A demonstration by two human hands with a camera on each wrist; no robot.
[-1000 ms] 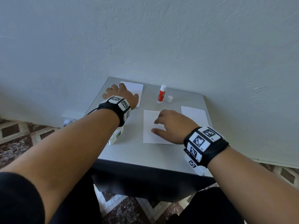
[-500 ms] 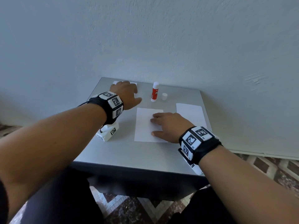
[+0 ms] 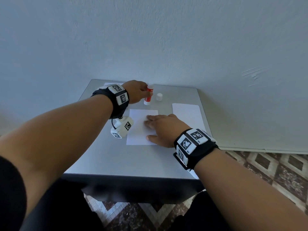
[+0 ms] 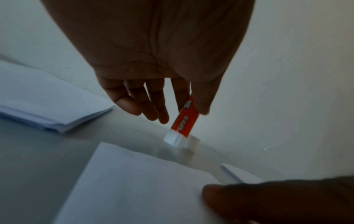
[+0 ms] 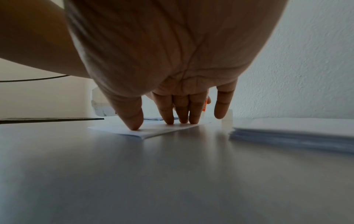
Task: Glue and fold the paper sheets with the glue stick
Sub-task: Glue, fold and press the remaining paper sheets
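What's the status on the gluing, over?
Left hand pinches glue stick, tilted, uncapped. Right hand flat, pressing center sheet. Cap beside the stick; nothing in the way.

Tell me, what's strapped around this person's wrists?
Each wrist wears a black band set with white square tiles printed with black pixel-like codes. A white, coded box hangs under the left band on a thin black cable. Forearms are bare; dark sleeves start near the elbows.
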